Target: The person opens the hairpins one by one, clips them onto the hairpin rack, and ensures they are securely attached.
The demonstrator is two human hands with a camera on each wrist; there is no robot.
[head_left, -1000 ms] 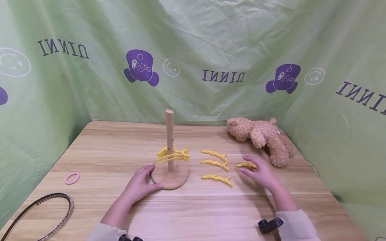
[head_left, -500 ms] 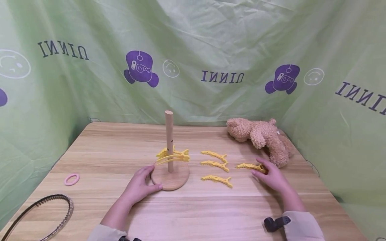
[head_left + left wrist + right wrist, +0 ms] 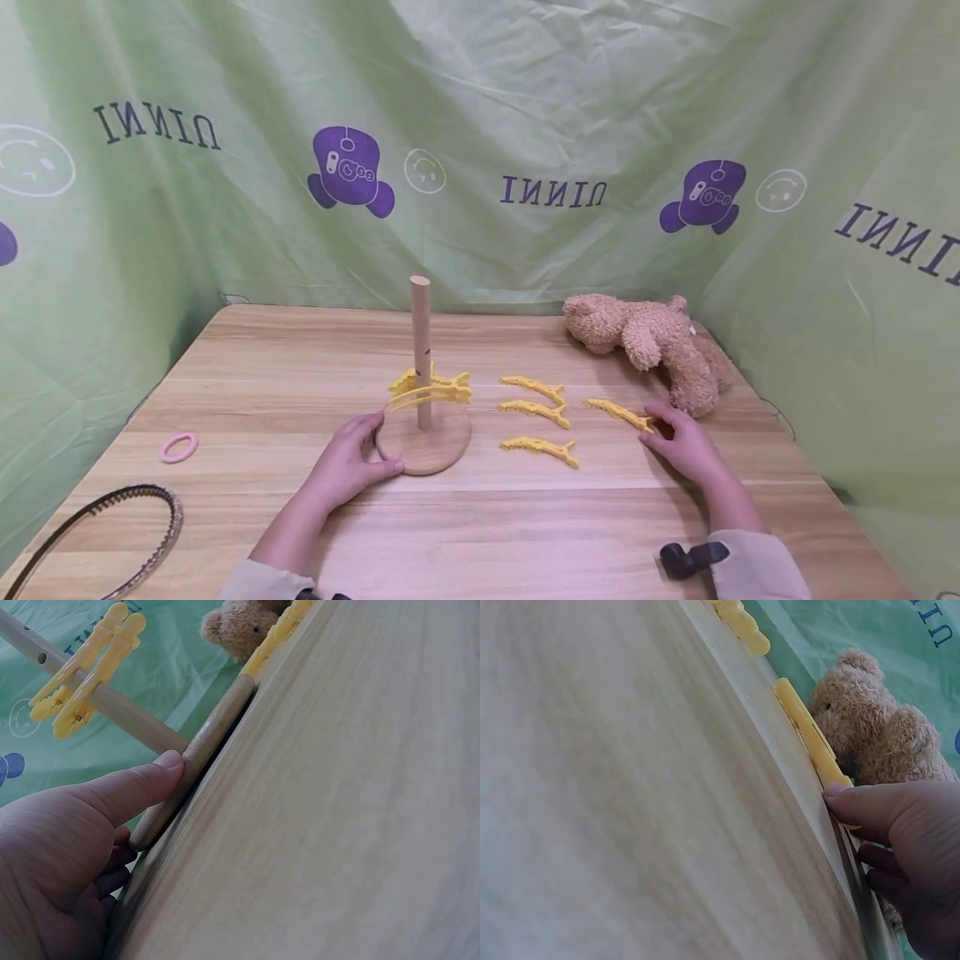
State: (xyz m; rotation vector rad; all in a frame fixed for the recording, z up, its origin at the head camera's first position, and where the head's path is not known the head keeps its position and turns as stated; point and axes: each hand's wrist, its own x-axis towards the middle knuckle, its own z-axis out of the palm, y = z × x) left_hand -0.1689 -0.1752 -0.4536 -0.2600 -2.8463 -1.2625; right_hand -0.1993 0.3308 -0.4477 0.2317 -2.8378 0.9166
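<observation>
Near the teddy bear (image 3: 647, 337) on the table (image 3: 480, 533), the right hand (image 3: 685, 443) pinches the forked end of a yellow hair clip (image 3: 617, 413) between thumb and fingers. Well to its left, the left hand (image 3: 347, 467) grips the round base of the wooden stand (image 3: 422, 342), whose post carries yellow clips (image 3: 444, 390). Three more clips (image 3: 535, 410) lie between the hands.

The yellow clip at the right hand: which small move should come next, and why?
Probably lift this clip toward the wooden peg: the right hand pinches its end, two other clips already sit on the peg, and the left hand holds the peg's base.
</observation>
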